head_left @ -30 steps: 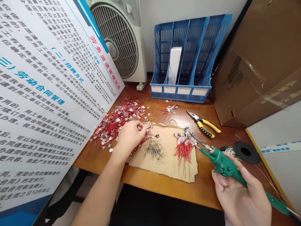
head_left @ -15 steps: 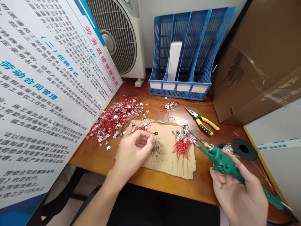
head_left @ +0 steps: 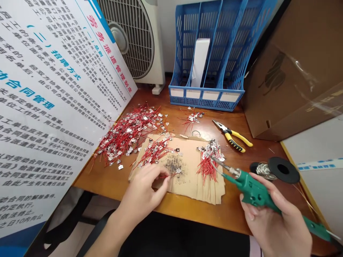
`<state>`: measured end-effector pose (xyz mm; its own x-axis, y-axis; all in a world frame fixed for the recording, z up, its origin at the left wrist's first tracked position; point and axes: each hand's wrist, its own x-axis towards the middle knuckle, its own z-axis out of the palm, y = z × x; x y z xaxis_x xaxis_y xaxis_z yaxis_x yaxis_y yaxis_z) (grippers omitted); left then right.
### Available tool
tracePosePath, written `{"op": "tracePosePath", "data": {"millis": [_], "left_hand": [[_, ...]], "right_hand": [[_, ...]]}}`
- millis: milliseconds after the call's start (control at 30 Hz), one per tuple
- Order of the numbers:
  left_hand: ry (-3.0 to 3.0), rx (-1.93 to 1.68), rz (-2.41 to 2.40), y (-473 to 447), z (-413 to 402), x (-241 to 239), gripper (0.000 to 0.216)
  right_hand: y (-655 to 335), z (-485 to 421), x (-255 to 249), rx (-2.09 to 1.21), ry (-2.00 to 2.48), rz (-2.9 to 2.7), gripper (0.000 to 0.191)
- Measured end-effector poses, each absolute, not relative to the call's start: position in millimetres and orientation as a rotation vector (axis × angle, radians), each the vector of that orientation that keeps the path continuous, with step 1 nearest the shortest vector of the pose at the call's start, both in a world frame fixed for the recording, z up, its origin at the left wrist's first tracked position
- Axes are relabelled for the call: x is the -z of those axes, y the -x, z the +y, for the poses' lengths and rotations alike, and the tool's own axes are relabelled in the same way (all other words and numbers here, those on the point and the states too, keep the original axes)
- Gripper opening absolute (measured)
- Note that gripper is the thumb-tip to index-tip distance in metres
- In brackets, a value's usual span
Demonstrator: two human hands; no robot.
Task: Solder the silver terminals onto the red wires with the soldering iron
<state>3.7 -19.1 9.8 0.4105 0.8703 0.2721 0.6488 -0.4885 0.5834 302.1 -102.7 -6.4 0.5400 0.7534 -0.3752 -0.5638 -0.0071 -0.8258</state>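
Observation:
My left hand pinches a short red wire between thumb and fingertips. A small silvery metal tab sits at the wire's far end, over the blackened patch of the cardboard. My right hand is wrapped round a green soldering gun. Its tip and thin feed tube point left, by a bundle of red wires with metal tabs on the cardboard's right side. More tabbed red wires lie on the cardboard's left, behind my left hand.
A big heap of tabbed red wires lies at the left, a small cluster farther back. Yellow-and-black pliers and a solder wire spool are at the right. Behind stand a blue file rack, a fan and a cardboard box.
My left hand has drawn back toward me, and the wire with its tab now shows over the dark patch. My right hand still holds the soldering gun; the view has shifted slightly.

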Motion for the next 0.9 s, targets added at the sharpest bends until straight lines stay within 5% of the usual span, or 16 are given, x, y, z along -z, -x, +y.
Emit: {"op": "tracePosePath", "data": {"millis": [433, 900], "left_hand": [[-2.292, -0.778, 1.254, -1, -16, -1, 0.014], [-2.320, -0.720, 1.254, -1, -6, -10, 0.016]], "right_hand": [[-294, -103, 9, -1.045, 1.195, -0.662, 0.033], [-309, -107, 18, -1.141, 1.199, -0.548, 0.039]]}}
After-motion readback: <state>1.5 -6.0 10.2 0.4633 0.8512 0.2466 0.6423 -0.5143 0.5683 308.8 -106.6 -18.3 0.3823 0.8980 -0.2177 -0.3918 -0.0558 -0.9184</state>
